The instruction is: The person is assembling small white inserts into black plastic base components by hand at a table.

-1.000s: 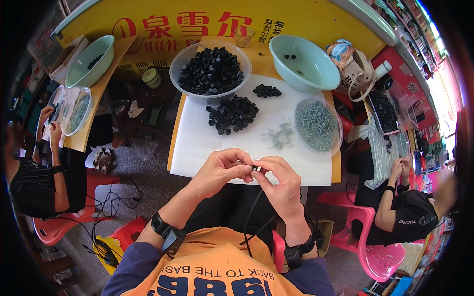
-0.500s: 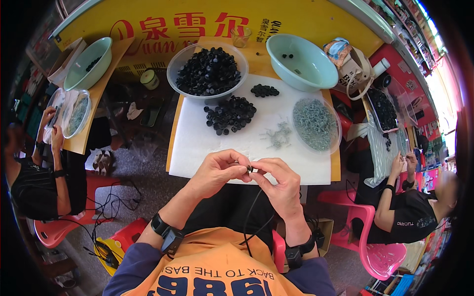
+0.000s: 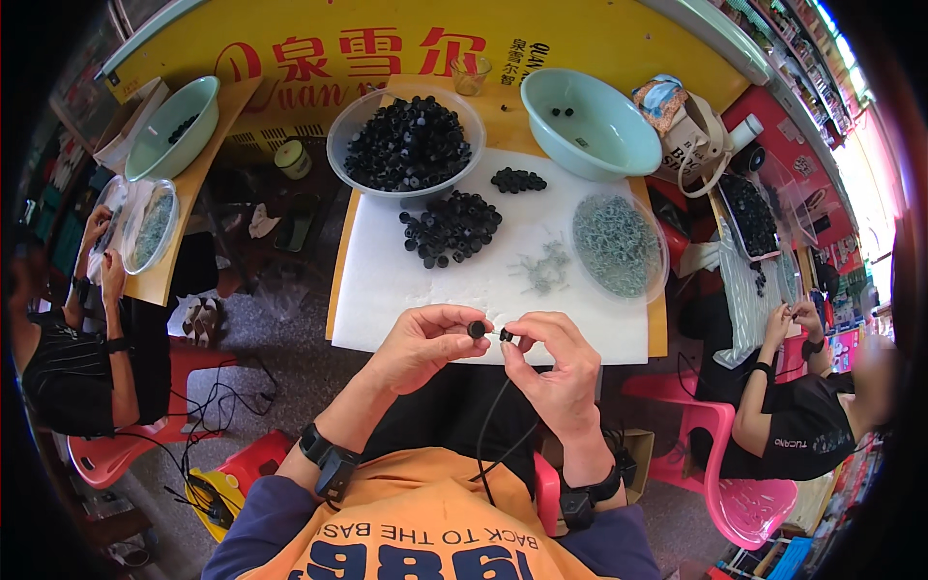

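Observation:
Just off the front edge of the white foam sheet (image 3: pixel 387 290), my left hand (image 3: pixel 420 346) pinches a round black plastic cap (image 3: pixel 477 330) between thumb and fingers. A small gap to its right, my right hand (image 3: pixel 556 362) grips a smaller black plastic piece (image 3: pixel 506 334). Something thin and pale shows between the two pieces, too small to make out. Beyond my hands lies a heap of black caps (image 3: pixel 451 229), with a smaller black cluster (image 3: pixel 519 179) behind it. Loose pale screws (image 3: pixel 544 268) are scattered to the right of the heap.
A clear bowl (image 3: pixel 338 145) of black caps and a pale green basin (image 3: pixel 638 159) stand at the back. A clear tub (image 3: pixel 660 280) of screws sits at right. People work at side tables, left and right; a cable (image 3: pixel 488 425) hangs below my hands.
My hands have drawn slightly apart, my right hand shifting to the right. The black pieces in my fingers, mostly hidden before, now show separately.

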Available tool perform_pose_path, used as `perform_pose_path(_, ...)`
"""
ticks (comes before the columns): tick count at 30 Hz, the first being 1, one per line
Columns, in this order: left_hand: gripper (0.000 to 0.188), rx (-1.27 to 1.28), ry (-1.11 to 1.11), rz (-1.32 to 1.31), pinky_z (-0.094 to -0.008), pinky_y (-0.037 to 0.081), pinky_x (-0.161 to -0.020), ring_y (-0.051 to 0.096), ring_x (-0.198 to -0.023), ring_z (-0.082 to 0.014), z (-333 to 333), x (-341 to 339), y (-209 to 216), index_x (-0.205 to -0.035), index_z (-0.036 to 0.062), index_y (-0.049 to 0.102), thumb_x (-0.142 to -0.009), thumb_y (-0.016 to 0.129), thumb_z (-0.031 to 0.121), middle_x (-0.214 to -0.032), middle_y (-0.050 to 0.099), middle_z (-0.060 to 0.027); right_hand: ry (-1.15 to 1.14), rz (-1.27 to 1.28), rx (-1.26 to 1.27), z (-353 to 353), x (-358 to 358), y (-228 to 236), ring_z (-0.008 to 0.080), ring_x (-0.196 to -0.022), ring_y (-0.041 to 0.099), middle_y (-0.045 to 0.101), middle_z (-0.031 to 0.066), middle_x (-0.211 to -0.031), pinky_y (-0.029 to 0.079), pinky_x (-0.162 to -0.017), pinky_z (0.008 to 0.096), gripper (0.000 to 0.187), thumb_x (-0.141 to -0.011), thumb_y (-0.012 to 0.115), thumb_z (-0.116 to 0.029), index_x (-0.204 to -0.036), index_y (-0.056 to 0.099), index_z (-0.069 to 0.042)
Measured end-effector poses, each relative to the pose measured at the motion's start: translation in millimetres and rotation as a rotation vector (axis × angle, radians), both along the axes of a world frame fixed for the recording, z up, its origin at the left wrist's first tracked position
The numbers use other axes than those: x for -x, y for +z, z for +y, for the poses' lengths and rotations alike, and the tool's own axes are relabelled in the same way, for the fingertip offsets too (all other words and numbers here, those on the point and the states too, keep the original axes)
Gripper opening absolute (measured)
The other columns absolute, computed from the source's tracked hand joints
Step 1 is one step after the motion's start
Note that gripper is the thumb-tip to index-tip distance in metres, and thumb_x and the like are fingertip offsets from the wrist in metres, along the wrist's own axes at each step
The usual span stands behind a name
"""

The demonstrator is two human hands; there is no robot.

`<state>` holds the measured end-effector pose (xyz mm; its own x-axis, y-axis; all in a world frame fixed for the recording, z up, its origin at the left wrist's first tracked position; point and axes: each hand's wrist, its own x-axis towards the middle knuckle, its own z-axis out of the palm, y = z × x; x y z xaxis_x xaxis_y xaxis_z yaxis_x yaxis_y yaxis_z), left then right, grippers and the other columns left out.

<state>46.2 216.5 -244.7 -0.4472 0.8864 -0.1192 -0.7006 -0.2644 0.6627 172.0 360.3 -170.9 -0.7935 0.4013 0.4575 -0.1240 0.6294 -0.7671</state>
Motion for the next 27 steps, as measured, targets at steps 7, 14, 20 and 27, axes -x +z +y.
perform_pose_path(7, 0.027, -0.029, -0.021, -0.013, -0.0351, 0.054, -0.094, 0.066, -0.100, -0.0207, -2, -1, -5, -0.116, -0.0003, 0.064, -0.089, 0.065, 0.001, -0.113, 0.065, -0.0122, 0.039, -0.058, 0.299, -2, 0, -12, 0.0119, -0.070, 0.064, 0.067, 0.0076, -0.093, 0.052, -0.069, 0.0252, 0.023, -0.073, 0.072, 0.004, -0.094, 0.068, -0.003)
perform_pose_path(14, 0.025, -0.038, -0.003, 0.044, -0.0356, 0.054, -0.094, 0.064, -0.103, -0.0193, -3, -1, -5, -0.113, -0.0007, 0.065, -0.089, 0.065, 0.001, -0.113, 0.064, -0.0110, 0.020, -0.077, 0.345, -7, 0, -18, 0.0126, -0.069, 0.064, 0.067, 0.0084, -0.092, 0.052, -0.069, 0.0254, 0.021, -0.075, 0.072, 0.003, -0.095, 0.068, -0.002)
perform_pose_path(20, 0.021, -0.047, 0.012, 0.019, -0.0356, 0.055, -0.092, 0.065, -0.100, -0.0185, -4, -1, -2, -0.108, -0.0010, 0.065, -0.087, 0.066, -0.001, -0.108, 0.065, -0.0109, 0.005, -0.068, 0.232, -12, 0, -12, 0.0128, -0.068, 0.063, 0.066, 0.0085, -0.090, 0.052, -0.065, 0.0251, 0.024, -0.073, 0.073, 0.004, -0.096, 0.068, -0.002)
perform_pose_path(27, 0.021, -0.055, 0.008, 0.006, -0.0367, 0.055, -0.092, 0.065, -0.100, -0.0198, -4, -1, -1, -0.108, -0.0019, 0.065, -0.087, 0.066, -0.001, -0.107, 0.066, -0.0124, -0.022, -0.040, -0.026, -17, 2, -2, 0.0137, -0.063, 0.061, 0.065, 0.0084, -0.090, 0.051, -0.059, 0.0259, 0.025, -0.073, 0.074, 0.004, -0.096, 0.067, -0.002)
